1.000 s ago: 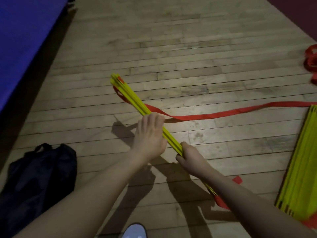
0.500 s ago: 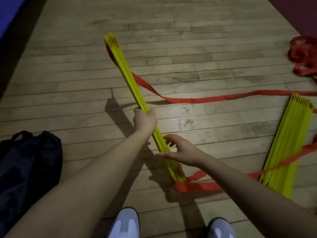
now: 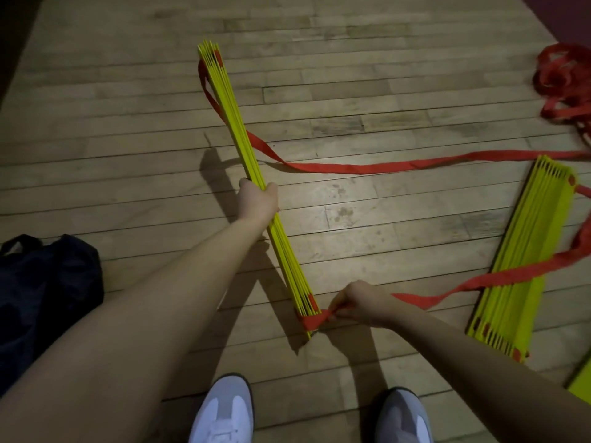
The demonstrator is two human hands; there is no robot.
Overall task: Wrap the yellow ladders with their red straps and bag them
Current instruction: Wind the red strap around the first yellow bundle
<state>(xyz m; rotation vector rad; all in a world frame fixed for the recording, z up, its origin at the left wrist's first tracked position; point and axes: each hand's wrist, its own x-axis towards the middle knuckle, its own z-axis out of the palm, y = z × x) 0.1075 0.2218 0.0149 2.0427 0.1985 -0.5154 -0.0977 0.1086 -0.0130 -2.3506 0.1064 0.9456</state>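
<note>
A bundle of yellow ladder rungs (image 3: 233, 119) stands tilted on the wooden floor, its near end down by my feet. My left hand (image 3: 257, 201) grips the bundle around its middle. My right hand (image 3: 359, 303) pinches the red strap (image 3: 315, 319) right at the bundle's near end. Another red strap (image 3: 367, 167) trails from the bundle's far part across the floor to the right. A second stack of yellow rungs (image 3: 524, 247) lies flat at the right with a red strap (image 3: 511, 276) draped over it. A dark bag (image 3: 44, 289) sits at the left.
A loose heap of red strap (image 3: 566, 81) lies at the far right. My two white shoes (image 3: 224, 410) are at the bottom edge. A yellow corner (image 3: 582, 385) shows at the lower right. A dark wall strip runs along the top right.
My right hand has dropped from beside the bundle's middle to its near end and now pinches the red strap there. My left hand keeps its grip on the bundle.
</note>
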